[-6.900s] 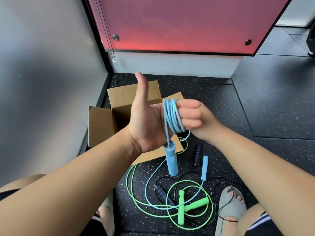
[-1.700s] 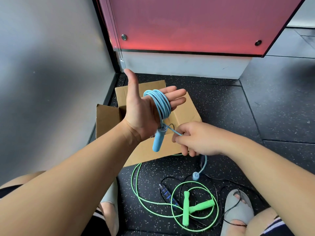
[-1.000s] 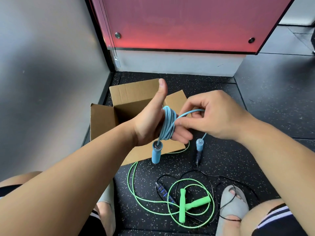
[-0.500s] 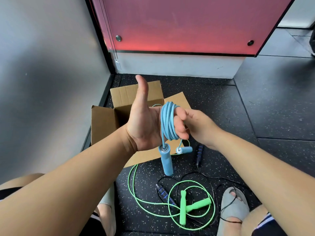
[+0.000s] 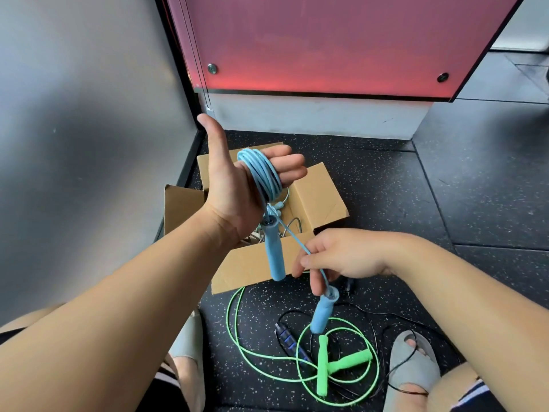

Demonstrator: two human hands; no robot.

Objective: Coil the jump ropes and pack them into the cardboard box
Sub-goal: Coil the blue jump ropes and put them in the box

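The blue jump rope [image 5: 263, 175] is wound in several loops around my left hand [image 5: 234, 185], palm up, thumb raised, fingers half curled over the coil. One blue handle [image 5: 274, 252] hangs below that palm. My right hand [image 5: 341, 255] pinches the rope's free end lower right, and the second blue handle [image 5: 323, 312] dangles under its fingers. Behind both hands the open cardboard box [image 5: 316, 200] sits on the floor with cords inside. A green jump rope [image 5: 335, 364] and a black jump rope [image 5: 289, 341] lie loose on the floor near my feet.
A grey wall [image 5: 89, 144] stands close on the left, a red panel [image 5: 326, 43] with a white base behind the box. Dark speckled rubber flooring [image 5: 430, 188] spreads to the right. My slippered feet [image 5: 411, 364] flank the ropes on the floor.
My right hand has dropped from the coil down and to the right, drawing out the rope's end with its handle. My left hand has uncurled its fingers and tilted the coil upward.
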